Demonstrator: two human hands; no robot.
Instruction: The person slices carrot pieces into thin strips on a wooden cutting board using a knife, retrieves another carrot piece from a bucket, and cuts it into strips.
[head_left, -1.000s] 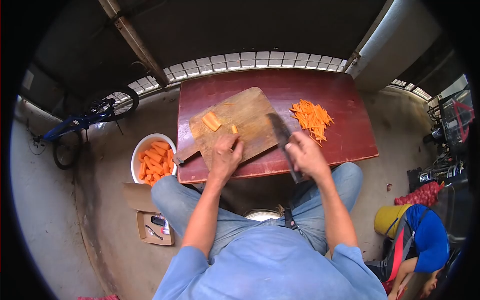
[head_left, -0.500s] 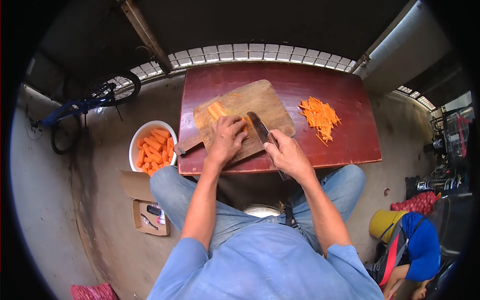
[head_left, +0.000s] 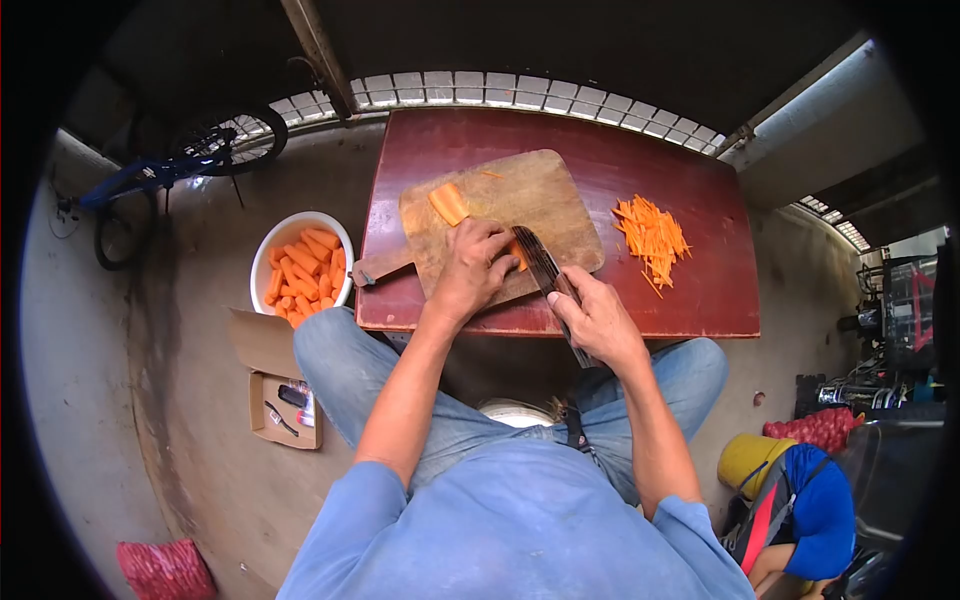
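Observation:
On a wooden cutting board (head_left: 553,190), my left hand (head_left: 474,268) presses down with bent fingers on a piece of carrot (head_left: 517,256), most of it hidden beneath them. My right hand (head_left: 600,318) grips a knife (head_left: 540,262) by its handle, and the dark blade stands close beside my left fingertips at the carrot. Just beyond my left hand lies a larger cut carrot chunk (head_left: 449,203). To the right of the board, a pile of carrot strips (head_left: 651,238) rests on the red table (head_left: 700,300).
A white bucket of peeled carrots (head_left: 256,262) stands left of the table, near an open cardboard box (head_left: 262,408). A bicycle (head_left: 150,180) leans at the far left. On the right, a person in blue (head_left: 822,510) bends by a yellow bucket (head_left: 752,462) and a red net sack (head_left: 825,428).
The whole view has shifted slightly with my head. My left hand and the knife stay together at the carrot, with only small movement over the board.

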